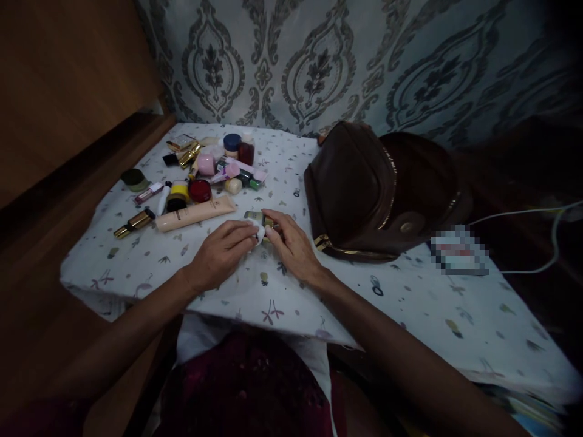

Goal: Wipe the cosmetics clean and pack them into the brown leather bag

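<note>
Just above the table's near side, my two hands meet over a small cosmetic bottle point(254, 215) with a gold-coloured part. My right hand point(294, 246) is closed around the gold end of it. Pressed against the bottle is a small white wad point(260, 230), cloth or cotton, pinched in the fingers of my left hand point(224, 254). Most of the bottle's lower side is hidden by the wad and fingers. A peach-coloured squeeze tube point(195, 213) lies just beyond my left hand.
Several jars, tubes and compacts crowd the table's back left, among them a red-lidded jar point(200, 190) and a pink jar point(206, 164). A gold-and-black lipstick tube point(135, 223) lies at left. A brown leather bag point(350, 182) stands right of my hands, beside a white cable point(523, 212).
</note>
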